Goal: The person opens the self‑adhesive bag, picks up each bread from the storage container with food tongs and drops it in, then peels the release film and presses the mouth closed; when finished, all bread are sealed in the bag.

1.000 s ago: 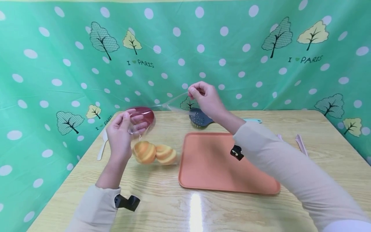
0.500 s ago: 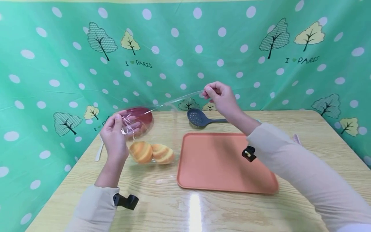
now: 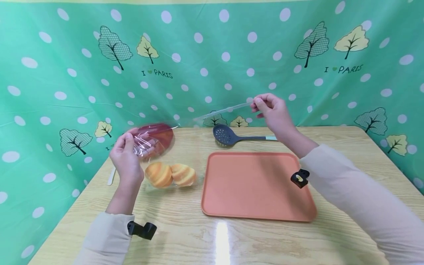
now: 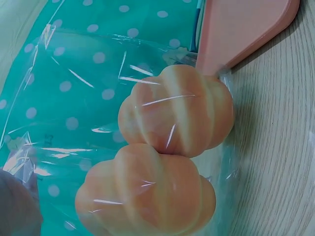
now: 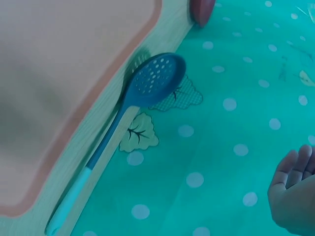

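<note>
My left hand (image 3: 127,158) pinches a clear plastic bag (image 4: 59,118) near its upper edge, thumb against the fingers. Inside the bag two striped bread rolls (image 3: 159,175) sit side by side at the bottom, above the table left of the tray. My right hand (image 3: 273,114) is raised at the right, its thumb and forefinger pinching the end of a thin clear strip (image 3: 236,106). The strip runs taut and slanting down to the bag's top edge; whether it is still joined there is hard to see. The right wrist view shows the right hand (image 5: 295,196) only partly.
An orange tray (image 3: 258,187) lies mid-table. Behind it rests a dark slotted skimmer (image 3: 225,135) with a mint handle end. A dark red dish (image 3: 167,136) stands behind the left hand. A white handle (image 3: 112,176) shows at the left. A green dotted curtain (image 3: 212,44) hangs behind.
My right hand has moved steadily to the right, drawing out a longer length of the strip. My left hand keeps its pinch on the bag and shifts slightly left.
</note>
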Action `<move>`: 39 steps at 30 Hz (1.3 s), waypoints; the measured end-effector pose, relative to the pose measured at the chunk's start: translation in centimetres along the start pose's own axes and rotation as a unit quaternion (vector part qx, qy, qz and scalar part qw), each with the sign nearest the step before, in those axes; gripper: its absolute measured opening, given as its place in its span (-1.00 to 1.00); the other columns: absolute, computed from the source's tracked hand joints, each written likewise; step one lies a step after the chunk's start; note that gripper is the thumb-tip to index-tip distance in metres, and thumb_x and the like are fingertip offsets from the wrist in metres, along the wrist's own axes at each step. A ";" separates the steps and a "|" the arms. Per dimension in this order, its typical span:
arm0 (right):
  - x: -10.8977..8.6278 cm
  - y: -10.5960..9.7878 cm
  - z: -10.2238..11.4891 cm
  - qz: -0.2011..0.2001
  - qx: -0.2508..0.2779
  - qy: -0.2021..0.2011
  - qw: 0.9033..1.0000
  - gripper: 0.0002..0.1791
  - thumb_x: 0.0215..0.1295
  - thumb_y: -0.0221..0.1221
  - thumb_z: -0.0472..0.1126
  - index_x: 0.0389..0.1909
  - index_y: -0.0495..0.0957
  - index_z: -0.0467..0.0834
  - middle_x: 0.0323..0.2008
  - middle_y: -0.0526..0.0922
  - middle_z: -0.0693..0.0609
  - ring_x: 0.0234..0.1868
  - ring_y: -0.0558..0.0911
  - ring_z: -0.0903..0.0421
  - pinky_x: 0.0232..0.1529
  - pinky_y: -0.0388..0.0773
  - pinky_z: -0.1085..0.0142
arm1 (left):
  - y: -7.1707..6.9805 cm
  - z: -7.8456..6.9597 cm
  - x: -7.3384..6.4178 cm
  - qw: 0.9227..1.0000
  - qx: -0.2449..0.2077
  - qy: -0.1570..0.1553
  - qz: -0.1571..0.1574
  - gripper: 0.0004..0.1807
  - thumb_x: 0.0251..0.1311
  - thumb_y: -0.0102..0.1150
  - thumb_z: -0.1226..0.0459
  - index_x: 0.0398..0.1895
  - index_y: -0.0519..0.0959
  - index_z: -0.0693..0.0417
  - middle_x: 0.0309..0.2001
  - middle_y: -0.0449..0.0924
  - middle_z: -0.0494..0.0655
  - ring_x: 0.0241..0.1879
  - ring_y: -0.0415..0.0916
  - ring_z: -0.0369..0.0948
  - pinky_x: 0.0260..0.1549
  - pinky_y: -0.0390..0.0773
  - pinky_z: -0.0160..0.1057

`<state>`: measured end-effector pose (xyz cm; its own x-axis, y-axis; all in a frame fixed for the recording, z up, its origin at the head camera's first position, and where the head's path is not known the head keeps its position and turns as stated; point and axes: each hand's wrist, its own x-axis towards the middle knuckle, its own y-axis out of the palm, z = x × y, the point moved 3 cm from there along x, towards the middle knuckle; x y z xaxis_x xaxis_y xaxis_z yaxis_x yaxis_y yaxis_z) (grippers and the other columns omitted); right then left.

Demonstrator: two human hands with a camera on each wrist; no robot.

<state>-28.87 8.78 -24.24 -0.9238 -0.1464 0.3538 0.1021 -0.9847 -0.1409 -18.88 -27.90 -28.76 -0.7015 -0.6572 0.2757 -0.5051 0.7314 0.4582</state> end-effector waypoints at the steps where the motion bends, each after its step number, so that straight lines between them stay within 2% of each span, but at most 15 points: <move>1: -0.1 -0.4 0.0 -0.007 0.009 -0.001 1.000 -0.74 0.61 0.01 -0.18 0.01 0.50 -0.31 -0.22 0.61 0.12 -0.10 0.61 0.09 -0.08 0.58 0.39 | -0.1 0.1 0.0 1.000 0.000 -0.001 -0.001 -0.75 0.50 0.06 0.32 -0.22 0.73 0.18 -0.18 0.69 0.03 -0.29 0.69 -0.19 -0.33 0.71 -0.34; 4: -0.3 -1.5 -0.1 -0.026 0.049 -0.003 0.998 -0.84 0.58 0.05 -0.20 -0.08 0.52 -0.22 -0.25 0.63 0.11 -0.17 0.61 0.15 -0.14 0.60 0.46 | -0.2 0.1 0.0 1.000 -0.002 -0.003 -0.005 -0.76 0.50 0.06 0.32 -0.20 0.73 0.20 -0.17 0.69 0.04 -0.28 0.69 -0.19 -0.33 0.71 -0.35; 8: -0.8 -2.8 0.2 -0.047 0.102 -0.004 0.994 -0.88 0.55 0.10 -0.22 -0.14 0.53 -0.21 -0.27 0.65 0.08 -0.22 0.61 0.16 -0.18 0.62 0.49 | -0.4 0.2 0.0 1.000 -0.006 -0.002 -0.008 -0.76 0.50 0.06 0.33 -0.19 0.73 0.22 -0.14 0.67 0.04 -0.24 0.67 -0.17 -0.27 0.69 -0.37; 14: -1.4 -4.6 0.4 -0.073 0.147 -0.004 0.986 -0.88 0.55 0.08 -0.24 -0.15 0.51 -0.22 -0.28 0.63 0.04 -0.22 0.60 0.15 -0.22 0.62 0.48 | -0.5 0.4 0.1 1.000 -0.024 -0.007 -0.002 -0.75 0.51 0.04 0.34 -0.17 0.69 0.29 -0.31 0.71 0.07 -0.42 0.73 -0.16 -0.41 0.72 -0.28; 16: -1.6 -5.1 0.3 -0.076 0.154 -0.005 0.985 -0.89 0.55 0.09 -0.25 -0.15 0.52 -0.22 -0.28 0.62 0.04 -0.23 0.59 0.16 -0.24 0.62 0.48 | -0.7 0.5 0.1 0.999 -0.030 -0.012 -0.002 -0.75 0.52 0.02 0.34 -0.16 0.68 0.32 -0.33 0.71 0.09 -0.44 0.73 -0.13 -0.48 0.71 -0.24; 18: -1.9 -5.5 0.3 -0.073 0.127 -0.003 0.989 -0.89 0.54 0.11 -0.24 -0.15 0.55 -0.20 -0.30 0.64 0.06 -0.24 0.60 0.17 -0.25 0.61 0.48 | -0.7 0.5 0.1 1.000 -0.025 -0.013 -0.003 -0.74 0.52 0.02 0.34 -0.16 0.67 0.34 -0.33 0.71 0.10 -0.43 0.73 -0.14 -0.47 0.71 -0.25; 22: -3.2 -5.0 0.5 -0.021 0.001 0.008 1.000 -0.82 0.55 0.11 -0.18 -0.09 0.59 -0.21 -0.28 0.66 0.11 -0.21 0.61 0.18 -0.22 0.62 0.46 | -0.6 0.5 0.2 1.000 -0.020 -0.023 0.001 -0.75 0.52 0.02 0.33 -0.15 0.66 0.34 -0.29 0.70 0.11 -0.41 0.73 -0.12 -0.46 0.72 -0.23; 24: -4.1 -4.1 0.9 0.015 -0.060 0.013 0.998 -0.76 0.56 0.10 -0.15 -0.04 0.58 -0.25 -0.27 0.66 0.10 -0.20 0.61 0.16 -0.21 0.62 0.43 | -0.5 0.5 0.3 0.999 -0.016 -0.031 0.000 -0.75 0.52 0.03 0.32 -0.13 0.67 0.31 -0.28 0.69 0.12 -0.41 0.71 -0.12 -0.46 0.72 -0.22; 27: -5.3 -2.4 1.4 0.064 -0.103 0.022 0.992 -0.72 0.57 0.09 -0.15 -0.01 0.56 -0.32 -0.24 0.66 0.00 -0.20 0.62 0.11 -0.22 0.62 0.40 | -0.4 0.5 0.4 0.999 -0.021 -0.043 -0.008 -0.75 0.52 0.02 0.32 -0.10 0.66 0.34 -0.30 0.68 0.14 -0.45 0.69 -0.12 -0.49 0.72 -0.23; 30: -6.4 -0.8 1.7 0.101 -0.114 0.030 0.988 -0.74 0.56 0.10 -0.19 -0.02 0.57 -0.34 -0.22 0.66 -0.10 -0.22 0.63 0.08 -0.23 0.62 0.38 | -0.3 0.6 0.5 0.998 -0.028 -0.051 -0.011 -0.73 0.53 0.00 0.33 -0.06 0.63 0.37 -0.36 0.68 0.17 -0.54 0.68 -0.12 -0.53 0.71 -0.25; 34: -7.5 1.2 1.9 0.139 -0.096 0.034 0.985 -0.79 0.53 0.14 -0.23 -0.06 0.60 -0.32 -0.23 0.67 -0.15 -0.22 0.65 0.05 -0.19 0.66 0.33 | -0.1 0.7 0.7 0.998 -0.039 -0.044 -0.003 -0.72 0.54 -0.02 0.32 -0.07 0.60 0.41 -0.41 0.68 0.16 -0.56 0.69 -0.11 -0.53 0.71 -0.24; 39: -8.8 3.7 2.4 0.174 -0.034 0.026 0.984 -0.83 0.46 0.20 -0.29 -0.11 0.65 -0.33 -0.24 0.72 -0.12 -0.24 0.69 0.03 -0.16 0.68 0.28 | 0.1 0.9 0.9 0.998 -0.052 -0.044 0.001 -0.71 0.53 -0.01 0.32 -0.08 0.59 0.44 -0.42 0.68 0.14 -0.56 0.72 -0.08 -0.52 0.71 -0.20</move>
<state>-19.52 6.17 -25.64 -0.8551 -0.4670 0.2250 0.3926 -0.8669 -0.3070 -20.04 -28.23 -29.23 -0.7461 -0.6342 0.2026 -0.4522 0.7061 0.5450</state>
